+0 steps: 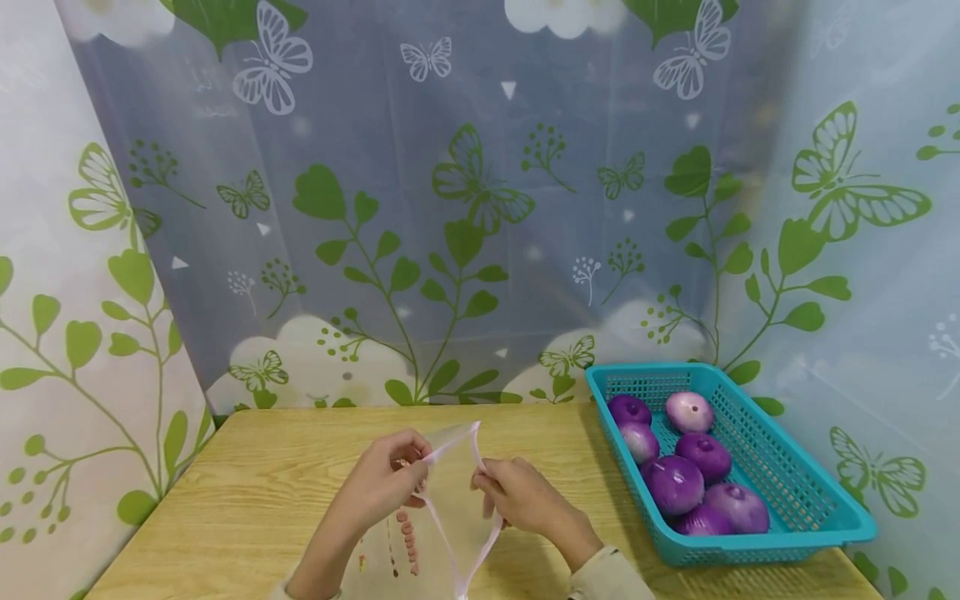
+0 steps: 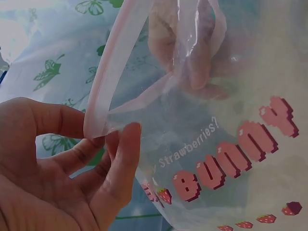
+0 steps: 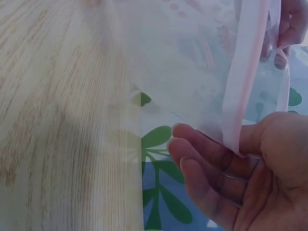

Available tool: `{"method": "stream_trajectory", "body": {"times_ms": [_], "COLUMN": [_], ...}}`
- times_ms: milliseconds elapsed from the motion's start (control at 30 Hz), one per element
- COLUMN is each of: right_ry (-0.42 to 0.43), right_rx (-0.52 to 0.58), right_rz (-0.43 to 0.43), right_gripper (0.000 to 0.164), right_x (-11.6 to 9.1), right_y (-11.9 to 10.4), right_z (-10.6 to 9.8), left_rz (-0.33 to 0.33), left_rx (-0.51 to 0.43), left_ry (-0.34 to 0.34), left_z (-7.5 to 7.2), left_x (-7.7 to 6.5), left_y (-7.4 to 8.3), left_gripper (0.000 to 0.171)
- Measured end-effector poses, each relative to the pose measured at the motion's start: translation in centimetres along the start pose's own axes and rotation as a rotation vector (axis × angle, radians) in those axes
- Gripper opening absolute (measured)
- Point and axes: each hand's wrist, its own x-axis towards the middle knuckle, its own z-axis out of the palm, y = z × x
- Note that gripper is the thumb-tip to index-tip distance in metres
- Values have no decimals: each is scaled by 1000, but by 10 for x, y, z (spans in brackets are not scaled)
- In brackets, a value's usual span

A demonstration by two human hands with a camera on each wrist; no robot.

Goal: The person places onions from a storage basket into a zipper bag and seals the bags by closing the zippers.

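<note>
A clear plastic zip bag (image 1: pixel 454 492) with a pink-edged mouth is held up over the table, its mouth spread into a wide gap. My left hand (image 1: pixel 375 483) pinches one side of the mouth between thumb and fingers. On the opposite side, my right hand (image 1: pixel 528 500) pinches the rim. In the left wrist view, pink "BUNNY" lettering (image 2: pixel 226 161) and small strawberries show on the bag's front, and the right hand appears through the film. Folded pink edging (image 3: pixel 244 77) runs down to the right thumb in the right wrist view. Nothing is visible inside the bag.
A teal plastic basket (image 1: pixel 795 546) stands on the right of the wood-grain table (image 1: pixel 277 467). Several purple onions (image 1: pixel 675 483) lie in it, mostly toward its left side. Curtains (image 1: pixel 555 242) printed with leaves and butterflies enclose the back and both sides.
</note>
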Motion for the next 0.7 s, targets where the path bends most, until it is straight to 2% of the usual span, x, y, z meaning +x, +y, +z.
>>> {"method": "stream_trajectory", "body": {"times_ms": [200, 433, 700], "right_ry": [4, 7, 0], "right_rx": [4, 2, -2], "right_rz": [5, 3, 20], "right_gripper": [21, 20, 19], "right_x": [0, 0, 1], "right_y": [1, 1, 4], "right_z": [1, 1, 2], "left_rz": [-17, 51, 49], "left_rx": [22, -4, -8], "left_ry": [2, 18, 58], "left_z": [0, -2, -1], "left_x": [0, -1, 0], "left_y": [-1, -4, -3], "left_gripper": [7, 9, 8]}}
